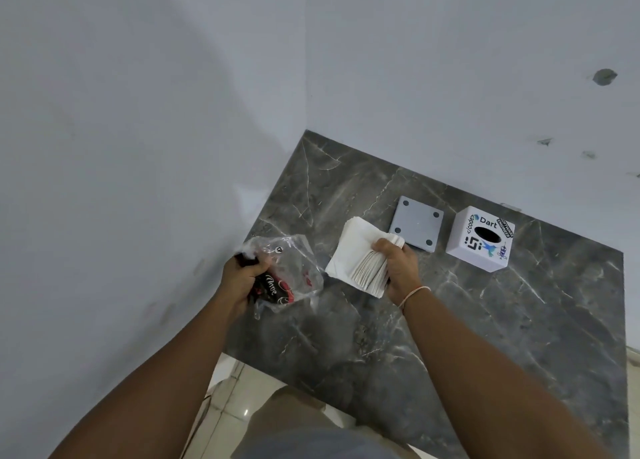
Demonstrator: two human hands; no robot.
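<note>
Gripping a stack of tissues (360, 256) in the right hand (400, 271): the thumb is curling over the near top corner and the fingers are wrapping under the fanned edge, so the stack is being pinched low over the table (485, 337). I cannot tell whether its far corner is touching the table. The left hand (242, 278) is clenching a plastic wrapper (294, 268), fingers curled tight round the dark printed end, with the clear part puffing out rightward. The wrapper is hanging at the table's left edge, just beside the stack and apparently not touching it.

Step in hand, as I'm reading it: the tissues are out of the wrapper and the refill is coming up. The tissue box (479, 238) is sitting right of the stack with its oval slot facing up. Its grey base plate (415, 228) is lying flat between box and stack, just beyond the right thumb.

The next move is probably calling for these steps:
- letting go of the wrapper to free the left hand
- squaring the fanned edges
- turning the box over and feeding the stack in from below, then fitting the plate

Loose sheets are likely to snag.

Pose: both forearms are reaching forward and converging. The right palm is turning inward, with a thin string band (415, 291) on the wrist. The left wrist is bending slightly, knuckles toward the wall (138, 112).
</note>
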